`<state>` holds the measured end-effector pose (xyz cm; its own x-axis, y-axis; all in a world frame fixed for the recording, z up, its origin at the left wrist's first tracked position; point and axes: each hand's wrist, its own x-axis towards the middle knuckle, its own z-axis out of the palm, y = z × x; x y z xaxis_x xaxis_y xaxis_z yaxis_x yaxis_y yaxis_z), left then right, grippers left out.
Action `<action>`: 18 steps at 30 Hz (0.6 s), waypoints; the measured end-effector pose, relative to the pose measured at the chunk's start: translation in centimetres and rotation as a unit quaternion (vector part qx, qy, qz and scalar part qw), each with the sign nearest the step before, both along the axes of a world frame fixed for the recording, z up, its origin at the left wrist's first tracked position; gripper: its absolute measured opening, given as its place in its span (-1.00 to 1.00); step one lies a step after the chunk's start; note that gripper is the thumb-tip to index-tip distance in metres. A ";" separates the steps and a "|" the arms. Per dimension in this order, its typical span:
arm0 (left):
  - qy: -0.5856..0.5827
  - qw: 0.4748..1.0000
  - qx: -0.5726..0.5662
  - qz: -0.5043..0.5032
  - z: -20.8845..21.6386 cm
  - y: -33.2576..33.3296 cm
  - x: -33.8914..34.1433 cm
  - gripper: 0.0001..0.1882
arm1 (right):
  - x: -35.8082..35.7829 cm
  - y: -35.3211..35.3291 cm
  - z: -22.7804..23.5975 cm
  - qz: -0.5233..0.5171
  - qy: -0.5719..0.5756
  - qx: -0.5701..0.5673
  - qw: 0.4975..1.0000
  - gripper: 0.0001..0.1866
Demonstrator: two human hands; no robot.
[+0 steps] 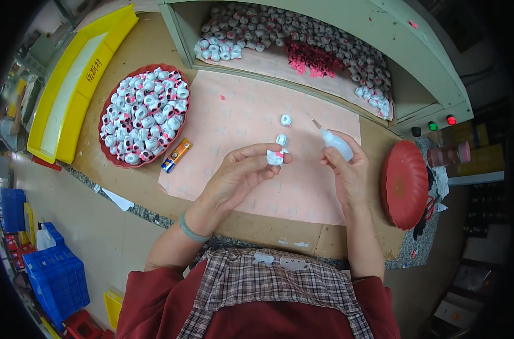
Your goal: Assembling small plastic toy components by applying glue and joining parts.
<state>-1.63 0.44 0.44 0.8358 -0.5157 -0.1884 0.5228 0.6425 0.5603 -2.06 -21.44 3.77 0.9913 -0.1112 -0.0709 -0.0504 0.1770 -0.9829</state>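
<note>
While pinched in left hand [232,178], piece [275,158]: white, with pink mark near top, raised above sheet [243,113].
Left fingers: narrowed on piece by thumb and forefinger.
Right fingers: wrapped round bottle [337,148], gripped in right hand [350,176].
Bottle tip: up and leftward, apart from piece; fluid at tip, cannot tell.
Sheet: two loose pieces [285,120] just beyond left hand, untouched; judged as left to handle.
Bowl [169,151]: on desk [268,227], at left, heaped with similar pieces, many showing pink and dark details; probably done, though not certain from here.
Cabinet [347,25]: crowded with further pieces [251,28], plus pink heap [314,59] at middle; finished or waiting, cannot tell.
Stage: judged mid-batch, with held piece unfinished.
</note>
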 end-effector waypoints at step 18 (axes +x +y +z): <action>-0.026 0.999 -0.016 -0.034 -0.8 0.6 0.1 -0.72 | 17.7 -2.3 -3.7 -0.046 -0.168 -0.580 0.796 -0.82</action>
<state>-1.51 1.02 -0.33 0.8062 -0.5775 -0.1289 0.5376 0.6239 0.5672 15.65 -23.73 0.03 0.9164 0.0188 0.3997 0.2108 -0.8718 -0.4421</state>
